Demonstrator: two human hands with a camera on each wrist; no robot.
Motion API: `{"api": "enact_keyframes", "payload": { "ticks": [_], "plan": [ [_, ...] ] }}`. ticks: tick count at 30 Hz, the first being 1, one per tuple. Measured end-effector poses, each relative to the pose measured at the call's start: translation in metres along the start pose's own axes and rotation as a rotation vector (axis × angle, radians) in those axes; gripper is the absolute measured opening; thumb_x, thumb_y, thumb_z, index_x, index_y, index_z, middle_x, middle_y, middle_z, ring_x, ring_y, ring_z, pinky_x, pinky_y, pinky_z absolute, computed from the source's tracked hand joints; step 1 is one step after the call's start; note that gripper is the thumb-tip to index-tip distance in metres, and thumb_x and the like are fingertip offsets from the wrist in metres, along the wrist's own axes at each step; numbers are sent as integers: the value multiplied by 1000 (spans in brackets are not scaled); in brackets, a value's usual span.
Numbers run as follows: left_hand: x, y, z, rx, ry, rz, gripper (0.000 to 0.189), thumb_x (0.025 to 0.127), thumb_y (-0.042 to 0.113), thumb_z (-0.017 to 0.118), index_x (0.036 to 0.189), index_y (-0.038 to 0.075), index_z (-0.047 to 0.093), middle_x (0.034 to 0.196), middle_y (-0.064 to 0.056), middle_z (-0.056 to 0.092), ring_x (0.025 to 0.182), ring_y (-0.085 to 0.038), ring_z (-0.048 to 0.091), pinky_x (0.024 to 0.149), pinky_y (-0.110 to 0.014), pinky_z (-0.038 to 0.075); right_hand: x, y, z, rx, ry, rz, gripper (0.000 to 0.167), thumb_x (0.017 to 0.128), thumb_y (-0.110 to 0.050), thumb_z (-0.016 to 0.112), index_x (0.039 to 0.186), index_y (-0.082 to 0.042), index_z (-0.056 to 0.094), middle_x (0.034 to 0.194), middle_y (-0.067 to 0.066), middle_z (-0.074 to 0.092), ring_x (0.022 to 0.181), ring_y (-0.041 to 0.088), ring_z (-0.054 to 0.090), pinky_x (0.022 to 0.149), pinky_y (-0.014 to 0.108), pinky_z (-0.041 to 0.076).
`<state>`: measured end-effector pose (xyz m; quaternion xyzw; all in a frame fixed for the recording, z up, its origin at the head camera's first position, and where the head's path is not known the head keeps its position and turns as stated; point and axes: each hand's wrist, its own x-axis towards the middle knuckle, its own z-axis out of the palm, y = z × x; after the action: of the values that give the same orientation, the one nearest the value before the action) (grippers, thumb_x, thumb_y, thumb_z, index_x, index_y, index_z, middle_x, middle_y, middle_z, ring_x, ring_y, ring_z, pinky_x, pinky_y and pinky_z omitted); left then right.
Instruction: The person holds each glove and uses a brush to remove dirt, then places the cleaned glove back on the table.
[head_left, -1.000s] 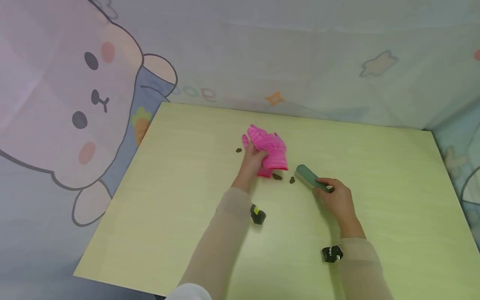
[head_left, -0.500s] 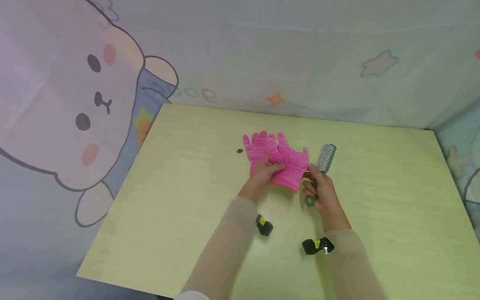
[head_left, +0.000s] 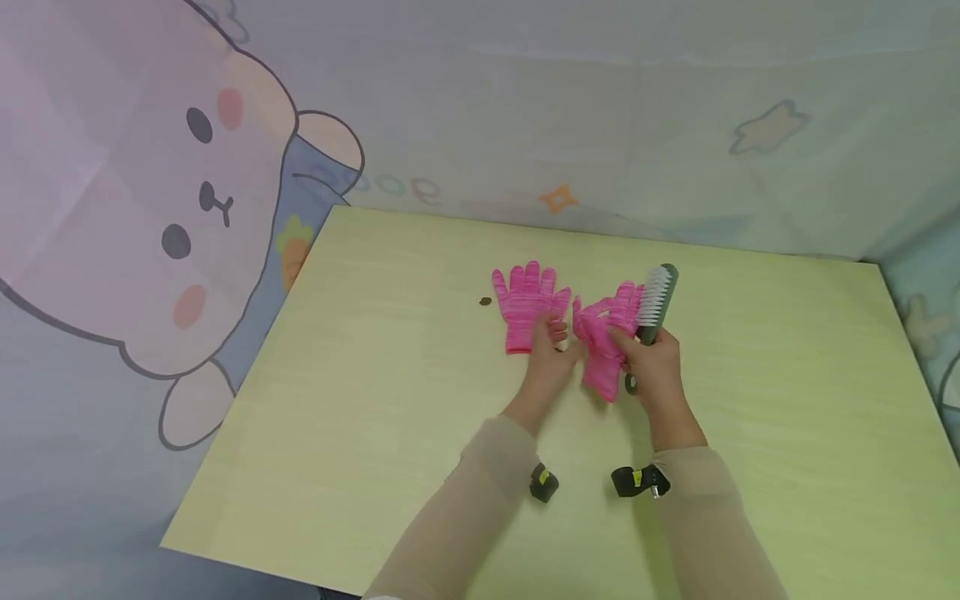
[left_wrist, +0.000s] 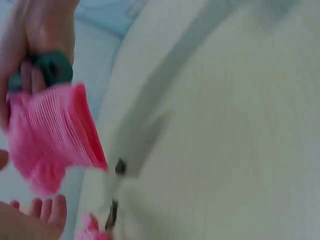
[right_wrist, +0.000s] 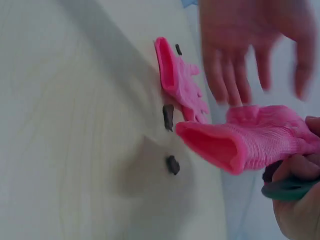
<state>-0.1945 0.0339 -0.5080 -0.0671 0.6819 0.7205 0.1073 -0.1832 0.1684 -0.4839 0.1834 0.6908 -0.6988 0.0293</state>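
Note:
In the head view my right hand (head_left: 656, 371) grips a green brush (head_left: 664, 293) with white bristles pointing left. The same hand pinches a pink knitted glove (head_left: 602, 360), lifted off the table with its cuff hanging down. The right wrist view shows the cuff opening of this glove (right_wrist: 215, 147) and the brush handle (right_wrist: 287, 189) under the fingers. My left hand (head_left: 551, 367) is just left of the raised glove; the right wrist view shows its fingers (right_wrist: 235, 75) extended above the glove. A second pink glove (head_left: 520, 312) lies flat, fingers away from me, partly behind my left hand.
Several dark brown lumps lie on the pale table (head_left: 360, 417): one (head_left: 485, 302) left of the flat glove, one (right_wrist: 168, 117) by its cuff and another (right_wrist: 172, 165) nearer the raised glove. A printed cloth (head_left: 637, 117) hangs behind the table's back edge.
The brush has swung upright, bristles now showing. One glove has passed from my left hand to my right and moved rightward; the other lies flat. My left hand has let go.

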Motion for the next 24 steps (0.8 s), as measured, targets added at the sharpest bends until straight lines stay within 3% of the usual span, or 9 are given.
{"api": "enact_keyframes", "payload": {
  "ticks": [2,4,6,11,14,19,22,24],
  "plan": [
    [-6,3,6,-106,-70,6,57,90,16,61,139,9,31,129,-10,44,116,-24,46,96,-38,41,-2,-2,5,-107,-17,-44,52,85,-20,65,128,4,46,105,12,54,66,4,52,57,15,47],
    [-9,6,9,-240,-155,-43,56,92,24,58,140,15,31,130,-7,45,117,-21,47,97,-38,42,-4,-2,10,-180,-47,-83,51,85,-21,65,125,6,48,108,17,54,70,8,54,60,17,50],
    [-11,7,9,-367,-199,-96,55,93,26,56,142,18,31,129,-7,48,114,-20,49,94,-37,43,-5,-1,12,-218,-73,-98,49,85,-22,65,123,5,50,108,21,55,74,14,55,65,22,52],
    [-9,6,3,-528,-203,-155,48,92,21,56,136,16,37,118,-6,53,96,-13,51,76,-26,43,-8,1,11,-289,-159,-90,58,85,-31,66,128,3,47,122,22,53,100,29,53,90,43,48],
    [-7,5,1,-577,-205,-163,49,92,17,56,136,12,36,120,-5,53,96,-11,51,78,-24,43,-11,0,7,-294,-203,-80,63,85,-34,65,133,1,43,129,22,49,107,32,49,94,46,43],
    [-7,4,0,-591,-205,-184,59,92,19,56,143,10,27,132,-9,48,119,-21,48,101,-35,38,-17,-4,-2,-211,-221,-121,55,91,-31,59,135,-2,42,128,14,50,101,21,49,85,31,45],
    [-7,4,-1,-591,-232,-182,62,93,21,53,145,8,23,137,-12,43,125,-26,42,105,-39,34,-19,-8,-8,-117,-217,-173,41,93,-24,56,127,-4,50,112,3,61,76,10,50,64,19,43],
    [-8,4,-1,-599,-258,-178,59,93,25,52,144,9,26,138,-11,42,126,-26,41,105,-38,33,-20,-10,-13,-47,-222,-191,32,93,-22,56,121,-7,54,100,-4,65,58,6,41,50,17,36]
  ]
}}
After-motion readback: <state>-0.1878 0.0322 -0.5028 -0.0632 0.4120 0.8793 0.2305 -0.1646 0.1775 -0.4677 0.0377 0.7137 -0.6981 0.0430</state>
